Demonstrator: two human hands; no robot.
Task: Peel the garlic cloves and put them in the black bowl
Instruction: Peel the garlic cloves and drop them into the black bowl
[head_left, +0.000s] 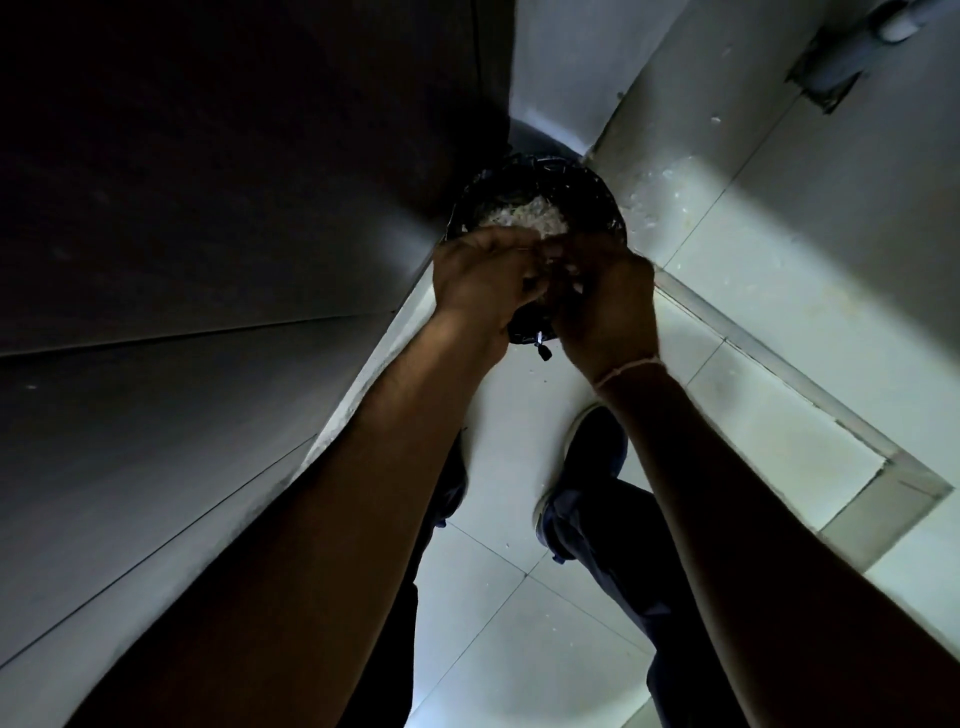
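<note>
Your left hand and right hand both pinch a clove between them, its axis hidden, directly over the bin of peels at twelve o'clock.

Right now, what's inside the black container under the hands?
The black container holds a pale heap of papery garlic skins. Left hand and right hand cover its near half; what they pinch is hidden.

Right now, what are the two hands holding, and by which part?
Both the left hand and the right hand meet over a dark container of pale peelings. Their fingers curl around something small between them, but it is hidden, so the grip cannot be told.
</note>
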